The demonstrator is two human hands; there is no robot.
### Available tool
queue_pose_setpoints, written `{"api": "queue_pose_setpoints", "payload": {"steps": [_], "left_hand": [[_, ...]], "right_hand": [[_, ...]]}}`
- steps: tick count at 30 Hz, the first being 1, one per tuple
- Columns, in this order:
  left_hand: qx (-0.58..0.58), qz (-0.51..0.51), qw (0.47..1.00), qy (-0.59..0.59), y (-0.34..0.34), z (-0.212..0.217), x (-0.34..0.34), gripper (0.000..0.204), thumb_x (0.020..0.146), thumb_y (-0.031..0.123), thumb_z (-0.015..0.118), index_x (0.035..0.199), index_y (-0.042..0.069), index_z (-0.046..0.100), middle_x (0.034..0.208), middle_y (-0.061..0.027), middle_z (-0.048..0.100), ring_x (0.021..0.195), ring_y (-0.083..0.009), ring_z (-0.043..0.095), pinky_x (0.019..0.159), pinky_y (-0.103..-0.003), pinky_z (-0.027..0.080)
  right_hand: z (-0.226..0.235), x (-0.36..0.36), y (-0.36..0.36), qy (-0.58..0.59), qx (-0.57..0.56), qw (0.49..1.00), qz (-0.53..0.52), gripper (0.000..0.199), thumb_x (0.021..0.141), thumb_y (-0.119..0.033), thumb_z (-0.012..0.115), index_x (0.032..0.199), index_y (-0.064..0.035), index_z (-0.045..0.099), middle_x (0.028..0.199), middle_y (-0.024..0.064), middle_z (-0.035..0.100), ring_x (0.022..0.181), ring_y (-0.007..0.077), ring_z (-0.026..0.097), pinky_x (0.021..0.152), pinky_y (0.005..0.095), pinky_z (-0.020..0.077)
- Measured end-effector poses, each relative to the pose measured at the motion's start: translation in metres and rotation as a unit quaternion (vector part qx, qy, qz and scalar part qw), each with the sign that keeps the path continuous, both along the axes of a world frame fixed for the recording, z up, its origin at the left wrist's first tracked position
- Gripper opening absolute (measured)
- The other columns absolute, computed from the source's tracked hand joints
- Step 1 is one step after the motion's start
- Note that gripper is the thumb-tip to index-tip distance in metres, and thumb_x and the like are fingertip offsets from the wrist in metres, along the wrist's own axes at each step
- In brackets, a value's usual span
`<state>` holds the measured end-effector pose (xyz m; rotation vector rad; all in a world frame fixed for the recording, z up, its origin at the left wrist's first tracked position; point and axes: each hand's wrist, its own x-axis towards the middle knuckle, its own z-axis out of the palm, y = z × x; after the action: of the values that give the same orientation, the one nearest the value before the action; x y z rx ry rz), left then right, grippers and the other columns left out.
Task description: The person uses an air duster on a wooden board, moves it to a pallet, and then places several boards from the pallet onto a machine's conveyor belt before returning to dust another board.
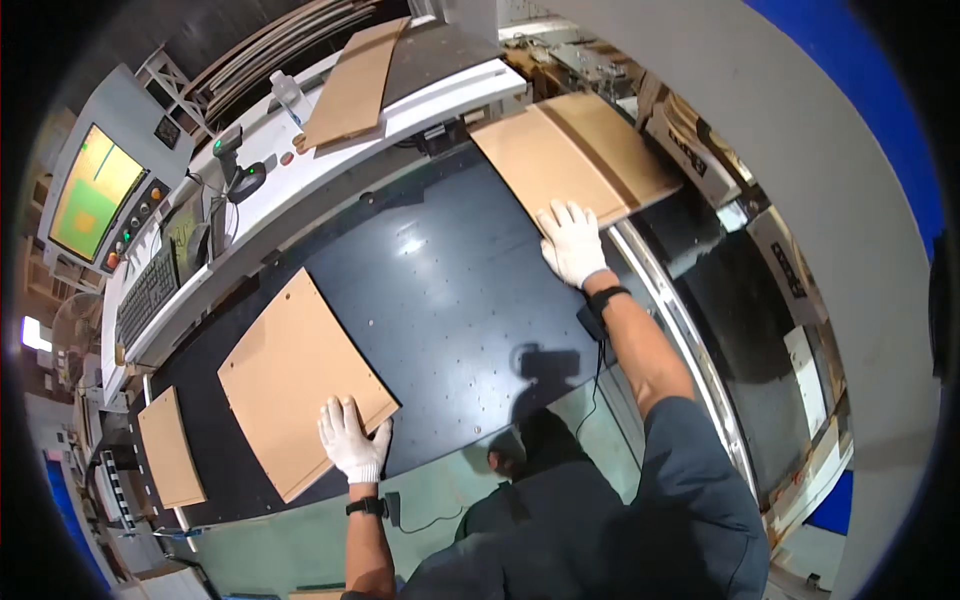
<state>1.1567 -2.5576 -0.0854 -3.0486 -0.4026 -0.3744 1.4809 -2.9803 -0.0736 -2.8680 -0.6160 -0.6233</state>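
My left hand (pixel 354 440), in a white glove, lies on the near corner of a tan wood panel (pixel 295 375) with small holes at its corners and edges. Its fingers are stretched out and the thumb is apart. My right hand (pixel 573 244), gloved too, rests with spread fingers on the near edge of another tan panel (pixel 545 150), at the machine's opening on the right. A darker strip runs across that panel. Both panels are on the black tabletop (pixel 430 290), the right one reaching into the machine.
A smaller tan board (pixel 171 450) lies at the table's left end. Behind, a white counter (pixel 330 155) carries a tan board (pixel 355 80), a bottle (pixel 290 97), a handheld scanner (pixel 235 165) and a keyboard (pixel 148 298). A monitor (pixel 97 192) stands at the left. A metal rail (pixel 680 330) borders the machine.
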Motion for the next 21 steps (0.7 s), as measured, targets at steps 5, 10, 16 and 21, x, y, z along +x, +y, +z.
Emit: {"api": "queue_pose_setpoints", "payload": {"steps": [5, 10, 16, 21], "left_hand": [[-0.010, -0.003, 1.000, 0.000, -0.005, 0.003, 0.001, 0.092, 0.067, 0.046, 0.087, 0.144, 0.009, 0.052, 0.151, -0.0206, 0.050, 0.143, -0.0417, 0.043, 0.121, -0.055, 0.029], [-0.029, -0.006, 1.000, 0.002, -0.004, 0.001, 0.000, 0.090, 0.067, 0.046, 0.087, 0.141, 0.007, 0.054, 0.153, -0.0216, 0.048, 0.143, -0.0431, 0.041, 0.122, -0.055, 0.028], [-0.022, 0.008, 1.000, -0.019, -0.003, 0.000, -0.006, 0.087, 0.067, 0.047, 0.087, 0.138, 0.007, 0.057, 0.148, -0.0219, 0.051, 0.142, -0.0428, 0.042, 0.121, -0.056, 0.030], [-0.092, -0.006, 0.995, -0.033, -0.007, 0.018, -0.002, 0.075, 0.070, 0.044, 0.086, 0.129, 0.005, 0.062, 0.140, -0.0214, 0.056, 0.136, -0.0421, 0.047, 0.117, -0.054, 0.035]], "right_hand": [[-0.002, -0.001, -0.007, -0.006, -0.013, 1.000, -0.017, 0.053, 0.085, -0.028, 0.069, 0.136, -0.0149, 0.061, 0.140, 0.0162, 0.055, 0.130, 0.0382, 0.049, 0.111, 0.0580, 0.0363], [0.000, -0.001, -0.008, 0.008, -0.016, 1.000, -0.020, 0.053, 0.086, -0.029, 0.068, 0.137, -0.0156, 0.061, 0.142, 0.0159, 0.055, 0.132, 0.0382, 0.049, 0.113, 0.0583, 0.0348], [-0.001, 0.007, 0.002, -0.004, 0.001, 1.000, 0.003, 0.054, 0.084, -0.028, 0.069, 0.135, -0.0147, 0.062, 0.140, 0.0164, 0.057, 0.132, 0.0384, 0.049, 0.112, 0.0595, 0.0352], [0.010, 0.009, 0.010, 0.030, -0.029, 0.999, 0.013, 0.056, 0.084, -0.027, 0.069, 0.136, -0.0104, 0.061, 0.139, 0.0208, 0.058, 0.132, 0.0413, 0.049, 0.114, 0.0555, 0.0357]]}}
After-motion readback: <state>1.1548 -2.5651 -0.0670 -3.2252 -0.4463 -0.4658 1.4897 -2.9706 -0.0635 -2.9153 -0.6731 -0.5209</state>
